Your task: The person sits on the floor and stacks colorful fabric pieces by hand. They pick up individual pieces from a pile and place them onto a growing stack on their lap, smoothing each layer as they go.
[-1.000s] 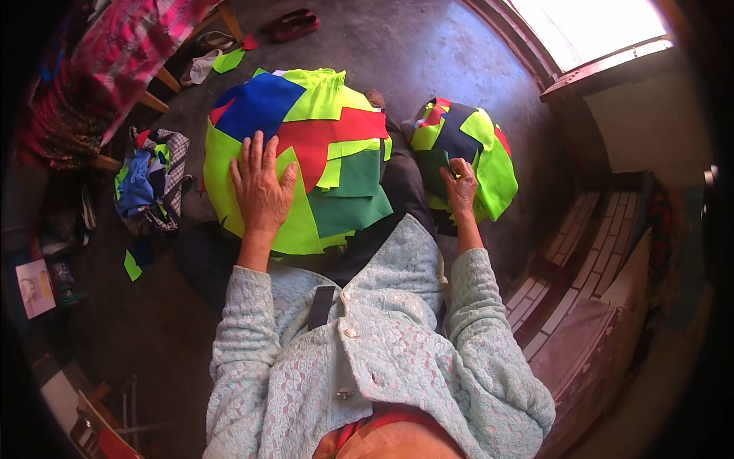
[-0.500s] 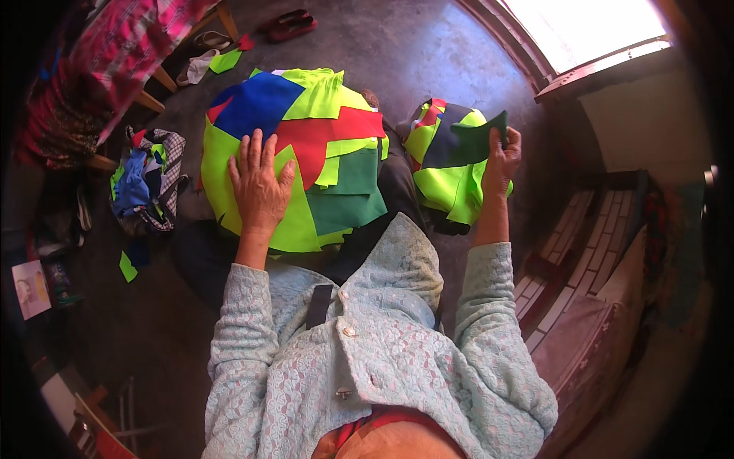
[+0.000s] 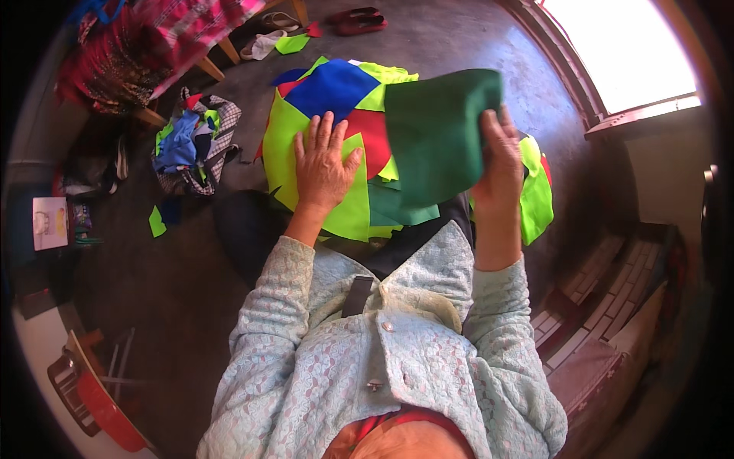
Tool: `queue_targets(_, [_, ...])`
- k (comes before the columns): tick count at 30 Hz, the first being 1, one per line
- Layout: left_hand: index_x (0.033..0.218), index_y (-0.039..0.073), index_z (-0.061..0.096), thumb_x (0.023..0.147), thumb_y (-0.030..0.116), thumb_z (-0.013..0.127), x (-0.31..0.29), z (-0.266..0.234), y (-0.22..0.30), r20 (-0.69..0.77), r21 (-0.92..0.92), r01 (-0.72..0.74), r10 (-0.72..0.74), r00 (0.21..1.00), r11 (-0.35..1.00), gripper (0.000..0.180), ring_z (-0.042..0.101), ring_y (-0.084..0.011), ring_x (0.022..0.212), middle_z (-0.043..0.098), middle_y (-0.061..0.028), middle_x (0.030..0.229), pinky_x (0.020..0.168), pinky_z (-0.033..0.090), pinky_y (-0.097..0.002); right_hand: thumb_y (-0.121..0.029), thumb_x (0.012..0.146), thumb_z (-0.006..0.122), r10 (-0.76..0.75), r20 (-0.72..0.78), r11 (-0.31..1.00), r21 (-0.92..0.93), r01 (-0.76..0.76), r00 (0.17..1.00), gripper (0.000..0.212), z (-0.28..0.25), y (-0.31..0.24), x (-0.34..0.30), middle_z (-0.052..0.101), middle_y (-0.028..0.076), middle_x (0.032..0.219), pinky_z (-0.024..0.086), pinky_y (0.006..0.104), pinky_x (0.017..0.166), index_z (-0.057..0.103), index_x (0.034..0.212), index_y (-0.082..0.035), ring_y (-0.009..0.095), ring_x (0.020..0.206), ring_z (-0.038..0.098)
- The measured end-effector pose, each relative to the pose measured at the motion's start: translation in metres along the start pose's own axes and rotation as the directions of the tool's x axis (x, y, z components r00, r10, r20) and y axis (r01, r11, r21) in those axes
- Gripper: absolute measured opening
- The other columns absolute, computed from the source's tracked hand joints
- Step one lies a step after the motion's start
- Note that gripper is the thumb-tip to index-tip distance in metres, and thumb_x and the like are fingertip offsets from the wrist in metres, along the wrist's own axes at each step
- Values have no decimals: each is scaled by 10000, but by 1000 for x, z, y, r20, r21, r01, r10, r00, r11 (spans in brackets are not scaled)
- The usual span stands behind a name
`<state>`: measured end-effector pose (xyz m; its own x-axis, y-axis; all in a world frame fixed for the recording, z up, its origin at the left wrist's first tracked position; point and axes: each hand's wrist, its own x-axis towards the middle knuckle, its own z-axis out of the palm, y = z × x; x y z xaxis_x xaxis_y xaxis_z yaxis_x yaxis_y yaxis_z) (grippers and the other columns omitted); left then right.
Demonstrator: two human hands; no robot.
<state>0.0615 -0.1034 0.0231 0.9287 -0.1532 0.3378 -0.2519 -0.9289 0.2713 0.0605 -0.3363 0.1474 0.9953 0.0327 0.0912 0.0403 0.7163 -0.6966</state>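
My right hand (image 3: 501, 157) grips a dark green fabric piece (image 3: 440, 138) by its right edge, holding it up over the pile in front of me. My left hand (image 3: 325, 161) lies with fingers spread on a neon yellow fabric piece (image 3: 352, 218) at the pile's left side. Around it in the same pile are a blue piece (image 3: 332, 88) and a red piece (image 3: 369, 141). Another green piece (image 3: 386, 200) shows below the raised one. Behind my right wrist, partly hidden, is a second heap with neon yellow cloth (image 3: 537, 191).
At the left a checked bag (image 3: 225, 138) holds blue and coloured scraps. A small neon scrap (image 3: 157, 222) lies on the floor near it. Dark red shoes (image 3: 357, 21) stand at the far side. A pink cloth (image 3: 172, 50) hangs at upper left; a bright doorway (image 3: 627, 53) is at right.
My right hand has lifted the green piece from the right heap and brought it left, spread out, over the front pile. The left hand stays on the pile; the view has shifted.
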Motion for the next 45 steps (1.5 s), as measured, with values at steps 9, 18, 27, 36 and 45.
queue_targets(9, [1370,92,448,835,167,591,-1,-1,1,16,16,-20,20,1000,1000,558,315,-321,1390,371,-139,1483,1117,218,-534,-63,901,625,328,-310,861,-292,-417,892,425,-68,79,-56,644,74,1112,568,247,653,462,1290,-10,140,933,653])
queue_targets(18, [1349,103,492,928,289,521,-1,2,-1,-11,35,-20,21,1000,999,461,349,-318,1371,417,-135,1459,1110,231,-536,6,870,626,186,-290,825,-473,-310,939,480,-86,81,-53,665,62,1028,537,218,603,442,1312,-23,114,861,642])
queue_targets(27, [1351,105,505,955,539,415,-1,5,-3,-22,-10,-1,1,1000,1000,595,339,-326,1373,413,-126,1465,1116,214,-545,54,848,607,113,-292,777,-569,-268,950,507,-97,75,-62,653,36,996,483,202,581,441,1322,-21,89,804,607])
queue_targets(36, [1371,92,475,854,667,503,0,1,3,7,15,-11,10,1000,1000,773,323,-322,1383,379,-137,1486,1112,212,-547,80,829,608,-102,-282,771,-629,-103,954,525,-109,79,-63,595,36,1007,483,238,744,450,1312,-54,114,889,580])
queue_targets(45, [1386,98,455,874,633,502,0,1,2,21,41,-14,13,1000,999,742,315,-327,1387,366,-140,1493,1109,210,-551,-35,732,709,-406,286,-84,-957,276,868,652,-56,65,-64,349,181,1473,295,457,1100,484,1342,-79,353,1352,356])
